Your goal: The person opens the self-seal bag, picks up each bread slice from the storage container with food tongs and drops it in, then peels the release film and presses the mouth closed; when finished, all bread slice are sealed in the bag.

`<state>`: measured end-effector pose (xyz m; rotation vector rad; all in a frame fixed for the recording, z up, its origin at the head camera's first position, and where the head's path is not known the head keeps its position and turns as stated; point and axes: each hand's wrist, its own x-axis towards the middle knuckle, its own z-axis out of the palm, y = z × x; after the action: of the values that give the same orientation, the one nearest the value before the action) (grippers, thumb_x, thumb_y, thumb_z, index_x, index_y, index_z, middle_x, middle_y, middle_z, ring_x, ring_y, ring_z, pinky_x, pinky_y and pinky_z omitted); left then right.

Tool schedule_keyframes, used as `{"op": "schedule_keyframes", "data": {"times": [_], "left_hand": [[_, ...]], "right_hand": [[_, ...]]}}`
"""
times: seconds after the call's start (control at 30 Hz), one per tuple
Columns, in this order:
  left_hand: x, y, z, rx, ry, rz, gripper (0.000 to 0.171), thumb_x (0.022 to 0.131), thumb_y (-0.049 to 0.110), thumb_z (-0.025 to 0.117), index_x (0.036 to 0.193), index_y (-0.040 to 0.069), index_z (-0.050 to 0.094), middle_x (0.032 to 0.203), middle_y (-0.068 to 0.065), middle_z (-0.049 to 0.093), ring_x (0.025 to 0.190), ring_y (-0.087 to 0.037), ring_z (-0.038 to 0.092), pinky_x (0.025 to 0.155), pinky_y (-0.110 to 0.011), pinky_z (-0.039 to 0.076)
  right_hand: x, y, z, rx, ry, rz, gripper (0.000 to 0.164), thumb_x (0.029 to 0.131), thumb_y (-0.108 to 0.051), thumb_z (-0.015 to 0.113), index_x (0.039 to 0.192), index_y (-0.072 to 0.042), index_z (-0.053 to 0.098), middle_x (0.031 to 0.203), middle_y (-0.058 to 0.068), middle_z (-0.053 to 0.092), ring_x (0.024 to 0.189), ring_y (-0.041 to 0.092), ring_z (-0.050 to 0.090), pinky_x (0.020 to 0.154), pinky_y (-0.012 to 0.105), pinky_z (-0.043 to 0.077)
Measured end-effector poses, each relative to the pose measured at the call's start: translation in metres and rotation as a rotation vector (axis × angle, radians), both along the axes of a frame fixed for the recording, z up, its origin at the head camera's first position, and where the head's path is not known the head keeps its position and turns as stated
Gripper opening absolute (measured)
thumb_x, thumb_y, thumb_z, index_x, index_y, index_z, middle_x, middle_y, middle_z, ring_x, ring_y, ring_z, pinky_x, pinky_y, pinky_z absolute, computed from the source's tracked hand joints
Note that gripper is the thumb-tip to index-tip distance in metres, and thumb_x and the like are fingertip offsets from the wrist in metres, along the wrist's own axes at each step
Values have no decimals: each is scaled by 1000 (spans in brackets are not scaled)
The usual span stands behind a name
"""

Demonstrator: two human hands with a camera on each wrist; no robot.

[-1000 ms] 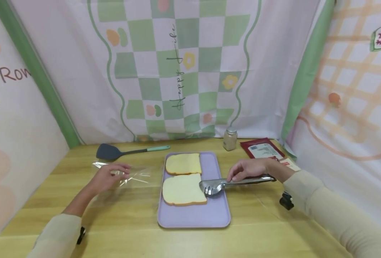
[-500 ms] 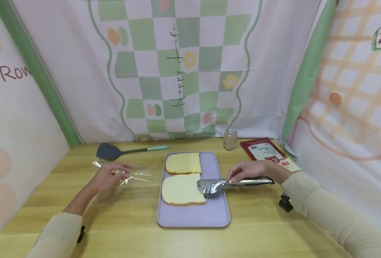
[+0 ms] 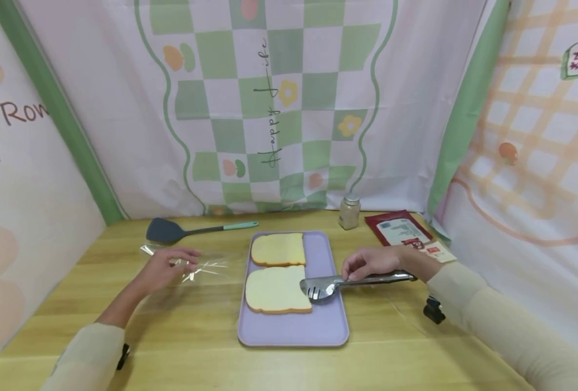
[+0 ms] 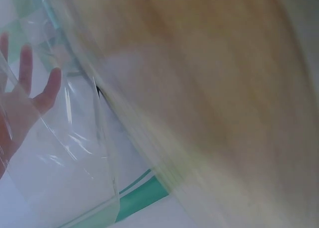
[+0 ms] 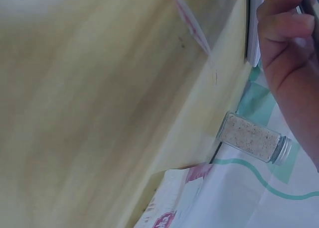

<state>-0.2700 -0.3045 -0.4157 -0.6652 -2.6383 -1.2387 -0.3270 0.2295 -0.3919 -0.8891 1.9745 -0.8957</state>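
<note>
Metal serving tongs [image 3: 362, 281] with a slotted, fork-like end are pinched by my right hand [image 3: 373, 263]. Their head lies over the right edge of the nearer bread slice [image 3: 276, 290], which rests on a lavender tray [image 3: 289, 334]. Behind it on the same tray is a second, yellower slice [image 3: 276, 250]. My left hand [image 3: 164, 269] is left of the tray, its fingers loosely extended beside a sheet or bag of clear plastic [image 3: 211, 267]. In the left wrist view, the left hand [image 4: 22, 106] shows through the plastic, fingers spread. In the right wrist view, the tongs are mostly out of frame.
A dark spatula [image 3: 167, 231] with a mint handle lies at the back left. A glass jar of granules [image 3: 349, 213] stands behind the tray on the right. Beyond my right hand lies a red and white food packet [image 3: 399, 228]. A patterned curtain [image 3: 279, 108] closes off the back.
The tongs have shifted slightly, their head first a little left over the slice, then slightly nearer me. My left hand stays in place.
</note>
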Motion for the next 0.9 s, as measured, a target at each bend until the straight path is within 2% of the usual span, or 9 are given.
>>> {"op": "schedule_keyframes", "data": {"times": [0.3,0.5,0.67,0.9], "left_hand": [[0,-2,0,-40,33,29,12,86,10,76,97,6,75,122,-10,69,114,-37,61,86,-55,54],[1,-3,2,-45,52,36,12,87,10,75,97,4,75,122,-12,69,112,-34,62,84,-51,55],[1,-3,6,-41,81,49,9,87,10,76,95,7,76,120,-12,70,109,-28,64,82,-48,56],[4,-5,6,-31,62,39,12,87,10,75,97,3,75,121,-14,69,111,-38,62,84,-54,55]], "right_hand": [[10,8,3,-40,100,-12,17,100,-14,59,111,-3,66,102,4,64,92,13,56,82,25,48],[13,11,9,-65,123,-26,16,99,-12,59,110,-3,66,101,4,65,91,12,58,82,25,49],[15,14,12,-88,139,-37,14,99,-11,60,108,-3,66,100,3,65,91,11,58,82,25,49],[16,15,6,-113,109,-33,16,98,-10,60,109,0,66,100,6,67,89,11,59,80,24,49]]}}
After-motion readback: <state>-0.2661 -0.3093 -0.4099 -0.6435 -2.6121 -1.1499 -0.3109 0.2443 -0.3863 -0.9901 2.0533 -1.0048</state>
